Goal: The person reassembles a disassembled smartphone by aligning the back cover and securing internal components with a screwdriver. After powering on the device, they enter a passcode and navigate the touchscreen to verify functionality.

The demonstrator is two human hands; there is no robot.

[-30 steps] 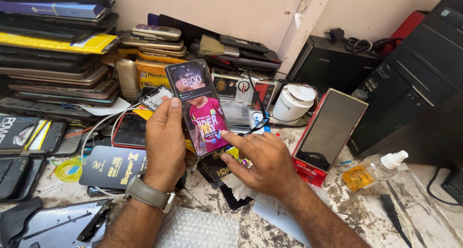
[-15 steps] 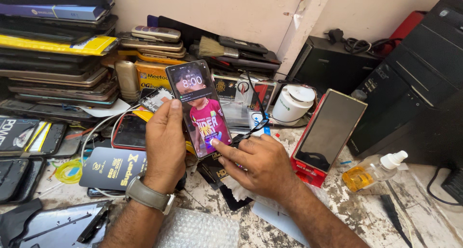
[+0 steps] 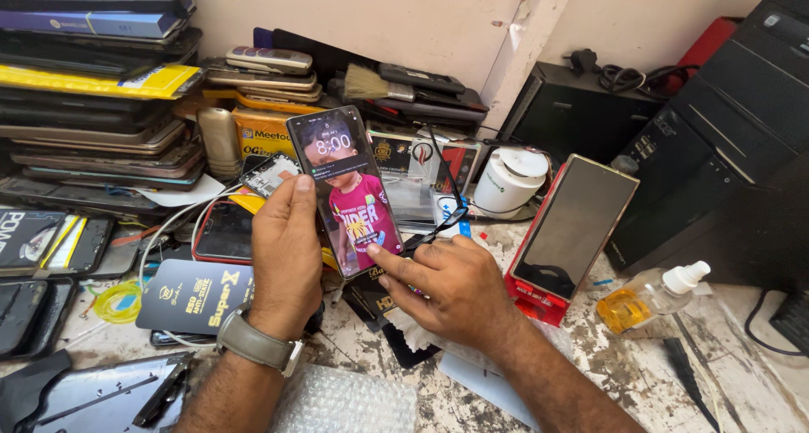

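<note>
My left hand point(image 3: 286, 248) grips the phone point(image 3: 345, 189) upright at centre frame, screen lit; my right hand point(image 3: 447, 290) holds nothing, forefinger touching its lower edge. I'd keep the grip firm above the cluttered counter point(image 3: 615, 374) and press lightly.

Bright, even daylight, soft shadows, sharp focus, slight wide-angle stretch at edges
</note>
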